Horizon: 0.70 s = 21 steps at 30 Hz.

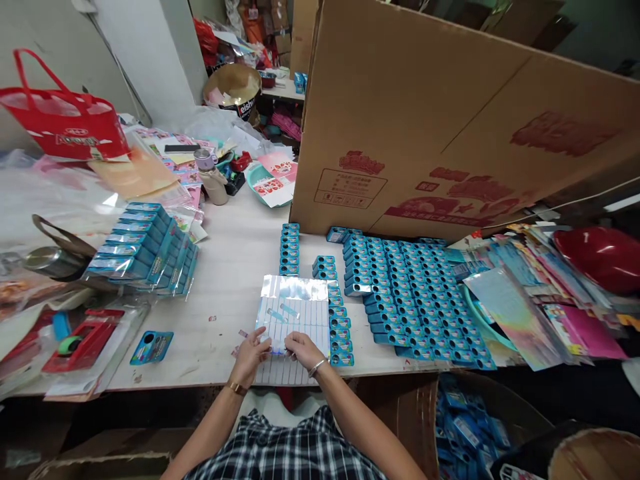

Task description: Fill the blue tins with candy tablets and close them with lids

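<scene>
My left hand [251,353] and my right hand [300,348] meet at the near edge of the table, fingers pinched together over a white lined sheet [293,320] with a shiny silver top. Between the fingertips there is something small that I cannot make out. Right of the sheet runs a column of small blue boxes [340,327]. A large field of the same blue boxes [415,293] lies further right. One single blue box [151,347] lies flat to the left.
A stack of wrapped blue packs [143,250] sits at the left. A red tape dispenser [83,340] lies near the left edge. A big cardboard sheet [450,127] stands behind. A red bag [63,120], a bottle [213,177], a red helmet-like object [603,257] and holographic bags [510,313] lie around.
</scene>
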Available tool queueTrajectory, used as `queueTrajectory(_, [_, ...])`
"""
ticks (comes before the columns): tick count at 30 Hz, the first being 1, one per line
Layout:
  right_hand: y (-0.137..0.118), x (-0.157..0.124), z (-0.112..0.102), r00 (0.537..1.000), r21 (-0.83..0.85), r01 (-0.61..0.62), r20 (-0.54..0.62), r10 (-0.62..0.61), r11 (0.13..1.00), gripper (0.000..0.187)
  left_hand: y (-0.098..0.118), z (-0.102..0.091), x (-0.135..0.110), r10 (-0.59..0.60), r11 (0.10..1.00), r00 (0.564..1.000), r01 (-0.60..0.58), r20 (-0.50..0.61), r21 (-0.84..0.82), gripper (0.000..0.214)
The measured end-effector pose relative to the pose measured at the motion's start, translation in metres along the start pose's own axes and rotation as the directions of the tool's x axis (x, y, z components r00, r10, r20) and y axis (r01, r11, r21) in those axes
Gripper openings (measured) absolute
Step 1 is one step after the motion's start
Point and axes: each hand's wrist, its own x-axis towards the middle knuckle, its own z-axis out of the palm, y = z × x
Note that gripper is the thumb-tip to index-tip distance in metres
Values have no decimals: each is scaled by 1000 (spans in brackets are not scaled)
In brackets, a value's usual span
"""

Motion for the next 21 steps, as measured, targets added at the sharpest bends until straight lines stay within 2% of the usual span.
queueTrajectory(2, [2,6,2,997,-137,-11,-71,1,991,17,-8,2,12,181,965,981,-165,-66,205,68])
queueTrajectory(3, [3,8,3,994,-182,-19,-113,-2,983,18,-13,3,18,282,909,956,-242,-73,339,65])
queueTrajectory(5, [5,12,6,978,-247,-45,-207,-8,968,18,-21,7,27,452,720,891,-338,-40,605,58])
queueTrajectory(7, [7,15,11,956,-349,-80,-293,-28,934,19,-27,11,32,549,487,835,-353,33,799,53])
queueTrajectory(9, [9,17,17,938,-518,-107,-336,-87,849,21,-32,14,35,597,293,795,-338,105,894,50])
queueTrajectory(11, [11,18,22,929,-688,-112,-328,-170,717,22,-33,15,35,615,178,774,-319,148,931,49])
queueTrajectory(12, [11,18,24,928,-744,-107,-313,-203,660,21,-33,14,35,618,158,771,-312,152,937,50])
queueTrajectory(14, [12,19,25,928,-781,-94,-294,-231,617,20,-29,10,36,636,203,766,-281,91,938,56])
queueTrajectory(15, [12,19,23,929,-777,-88,-290,-231,624,19,-27,7,36,648,276,761,-254,16,927,62])
queueTrajectory(16, [13,19,20,929,-756,-82,-294,-225,649,20,-24,5,37,638,398,764,-225,-92,889,69])
queueTrajectory(18, [17,17,8,916,-674,-60,-331,-228,736,27,-20,2,36,510,682,805,-163,-304,713,80])
queueTrajectory(19, [21,13,0,895,-626,-42,-370,-249,779,31,-18,2,36,415,788,837,-134,-357,601,80])
queueTrajectory(21, [36,2,-22,821,-556,11,-469,-325,831,37,-16,0,33,264,897,896,-91,-357,433,65])
